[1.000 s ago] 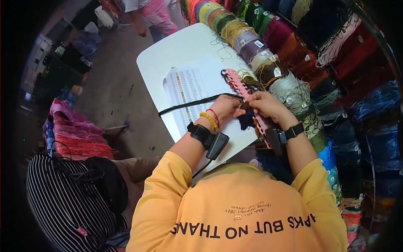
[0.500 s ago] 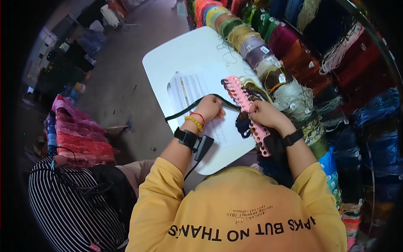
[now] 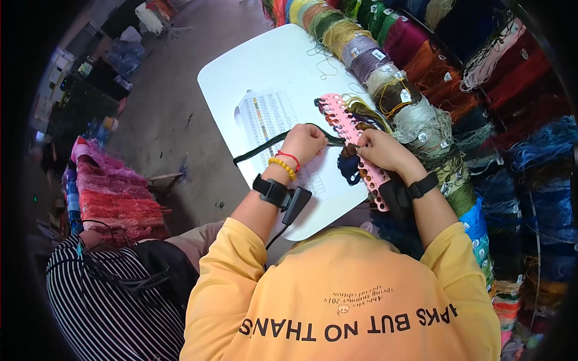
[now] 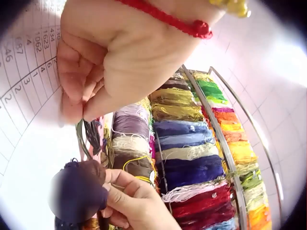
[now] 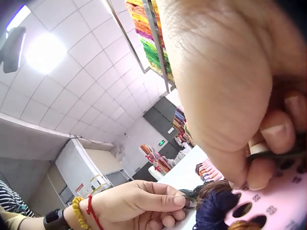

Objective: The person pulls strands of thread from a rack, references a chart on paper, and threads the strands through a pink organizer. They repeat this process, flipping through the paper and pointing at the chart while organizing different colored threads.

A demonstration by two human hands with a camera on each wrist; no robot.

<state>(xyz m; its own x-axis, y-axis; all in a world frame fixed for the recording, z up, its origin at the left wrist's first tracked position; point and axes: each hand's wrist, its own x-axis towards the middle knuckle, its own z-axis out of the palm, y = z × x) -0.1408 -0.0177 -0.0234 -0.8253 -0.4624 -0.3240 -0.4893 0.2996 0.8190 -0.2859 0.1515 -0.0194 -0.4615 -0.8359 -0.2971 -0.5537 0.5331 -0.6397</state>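
A pink thread card (image 3: pixel 342 123) with numbered holes lies on the white table, small bundles of thread looped through it. My left hand (image 3: pixel 304 144) pinches the dark green thread (image 3: pixel 265 149), which trails left across the paper past the table edge. Its strands (image 4: pixel 82 136) hang from thumb and fingertips in the left wrist view. At the card's right edge my right hand (image 3: pixel 384 151) pinches a dark strand (image 5: pixel 276 155) close over the holes. A navy thread bundle (image 3: pixel 347 168) and a brown one (image 5: pixel 214 189) hang from the card between the hands.
A printed number chart (image 3: pixel 271 111) lies on the white table (image 3: pixel 241 72). Colourful labelled skeins (image 3: pixel 361 54) on racks line the right side. Pink and red yarn (image 3: pixel 117 192) hangs at left. Someone in a striped top (image 3: pixel 114 301) is at lower left.
My left hand has drawn away leftward from the card, the dark green thread still in its fingers. The right hand has stayed at the card. A person in pink at the top has left the view.
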